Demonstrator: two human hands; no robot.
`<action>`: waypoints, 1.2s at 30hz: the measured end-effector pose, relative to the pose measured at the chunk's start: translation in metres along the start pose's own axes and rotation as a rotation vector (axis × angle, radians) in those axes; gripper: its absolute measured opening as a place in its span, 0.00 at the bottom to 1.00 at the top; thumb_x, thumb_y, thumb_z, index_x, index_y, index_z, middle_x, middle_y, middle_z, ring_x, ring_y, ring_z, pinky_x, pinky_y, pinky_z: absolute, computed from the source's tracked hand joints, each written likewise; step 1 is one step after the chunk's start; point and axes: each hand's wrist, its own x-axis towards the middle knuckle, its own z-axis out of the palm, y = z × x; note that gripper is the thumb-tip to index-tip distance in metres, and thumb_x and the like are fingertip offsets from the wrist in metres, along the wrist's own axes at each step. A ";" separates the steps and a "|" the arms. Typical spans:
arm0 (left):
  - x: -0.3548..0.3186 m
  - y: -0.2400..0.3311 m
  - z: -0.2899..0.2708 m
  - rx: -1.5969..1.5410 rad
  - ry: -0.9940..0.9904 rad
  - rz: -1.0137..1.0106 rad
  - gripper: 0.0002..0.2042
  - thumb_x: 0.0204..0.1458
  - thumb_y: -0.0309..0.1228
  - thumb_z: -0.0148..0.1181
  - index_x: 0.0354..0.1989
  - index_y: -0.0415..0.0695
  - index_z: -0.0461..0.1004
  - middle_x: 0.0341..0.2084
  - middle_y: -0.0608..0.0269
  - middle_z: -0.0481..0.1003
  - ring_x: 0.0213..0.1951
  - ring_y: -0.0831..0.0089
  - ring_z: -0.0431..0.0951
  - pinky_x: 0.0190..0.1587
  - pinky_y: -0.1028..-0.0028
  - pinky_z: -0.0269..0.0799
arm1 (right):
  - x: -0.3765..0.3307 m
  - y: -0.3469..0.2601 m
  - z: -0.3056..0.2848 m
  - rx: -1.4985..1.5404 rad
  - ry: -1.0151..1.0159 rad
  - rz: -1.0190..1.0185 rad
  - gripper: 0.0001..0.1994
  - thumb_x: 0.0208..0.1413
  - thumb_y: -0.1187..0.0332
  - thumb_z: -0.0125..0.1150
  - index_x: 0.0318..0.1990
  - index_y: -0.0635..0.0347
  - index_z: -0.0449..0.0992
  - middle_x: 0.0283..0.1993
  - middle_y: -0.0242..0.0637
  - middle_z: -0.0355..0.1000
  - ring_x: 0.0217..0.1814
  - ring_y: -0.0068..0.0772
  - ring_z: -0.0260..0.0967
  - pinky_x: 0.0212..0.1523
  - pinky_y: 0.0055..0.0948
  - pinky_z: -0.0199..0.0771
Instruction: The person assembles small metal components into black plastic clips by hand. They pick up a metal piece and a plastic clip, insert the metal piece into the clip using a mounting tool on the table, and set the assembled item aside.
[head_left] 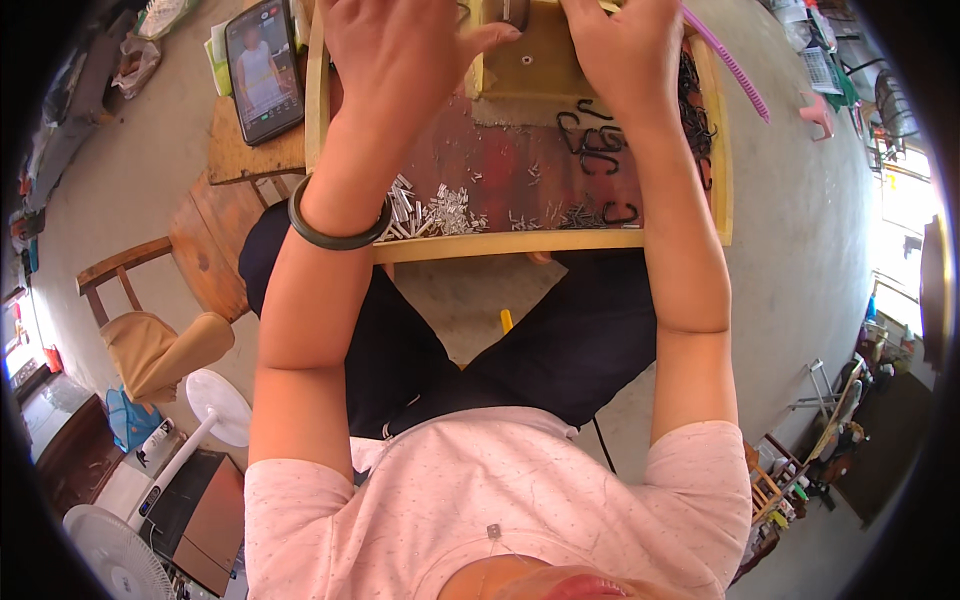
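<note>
Both hands reach over a shallow wooden-rimmed tray (560,240) with a worn red bottom. My left hand (395,60) is at its far left, back upward, thumb stretched toward a dark brownish round part (508,14) on a yellowish block (530,60). Its other fingers run past the top edge of the picture. At the block's right side is my right hand (630,60); its fingertips are cut off, so its grip is hidden. Black C-shaped hooks (598,150) lie beneath that hand. Short silver metal pins (445,212) are heaped at the tray's near left.
A phone (263,75) rests on a wooden surface left of the tray. A purple ridged strip (735,70) sticks out past the right rim. A wooden chair (200,240) stands to the left, with a white fan (218,408) behind it. My knees are beneath the tray's near edge.
</note>
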 end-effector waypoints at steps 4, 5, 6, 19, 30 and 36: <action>-0.004 0.004 0.001 0.050 -0.030 -0.008 0.46 0.34 0.41 0.81 0.64 0.43 0.64 0.61 0.48 0.66 0.67 0.48 0.63 0.71 0.47 0.51 | -0.009 -0.004 -0.010 -0.367 -0.128 -0.235 0.08 0.58 0.72 0.63 0.44 0.61 0.81 0.35 0.50 0.79 0.38 0.51 0.80 0.40 0.41 0.79; -0.006 0.002 0.003 -0.010 -0.030 -0.028 0.46 0.34 0.40 0.81 0.65 0.43 0.64 0.62 0.46 0.65 0.67 0.47 0.62 0.70 0.48 0.52 | -0.012 -0.007 -0.011 -0.568 -0.280 -0.143 0.08 0.59 0.71 0.63 0.44 0.59 0.82 0.34 0.50 0.79 0.38 0.54 0.79 0.39 0.44 0.79; -0.008 0.001 0.004 -0.069 -0.031 -0.049 0.46 0.34 0.38 0.81 0.65 0.43 0.63 0.64 0.44 0.64 0.68 0.46 0.61 0.70 0.49 0.53 | -0.015 -0.002 -0.011 -0.572 -0.299 -0.102 0.09 0.58 0.69 0.62 0.45 0.56 0.83 0.33 0.49 0.79 0.36 0.55 0.79 0.38 0.47 0.78; -0.008 -0.016 -0.006 -0.678 -0.151 -0.213 0.08 0.48 0.27 0.72 0.33 0.38 0.81 0.28 0.57 0.80 0.33 0.65 0.80 0.35 0.72 0.74 | -0.012 -0.032 -0.032 0.068 -0.324 0.416 0.10 0.62 0.76 0.62 0.49 0.68 0.79 0.30 0.36 0.77 0.29 0.21 0.75 0.32 0.24 0.75; -0.004 -0.050 -0.019 -0.669 -0.097 -0.540 0.07 0.54 0.27 0.70 0.35 0.36 0.81 0.24 0.60 0.82 0.26 0.77 0.79 0.31 0.77 0.73 | -0.072 -0.018 0.029 -0.243 -0.569 -0.327 0.04 0.51 0.70 0.64 0.34 0.55 0.83 0.37 0.33 0.77 0.43 0.37 0.76 0.40 0.35 0.79; -0.013 -0.034 -0.029 -0.713 -0.011 -0.480 0.08 0.56 0.28 0.70 0.33 0.35 0.82 0.23 0.60 0.82 0.26 0.80 0.80 0.29 0.77 0.72 | -0.088 -0.009 0.063 -0.377 -0.563 -0.605 0.03 0.47 0.70 0.62 0.30 0.55 0.81 0.35 0.32 0.73 0.48 0.36 0.72 0.45 0.34 0.77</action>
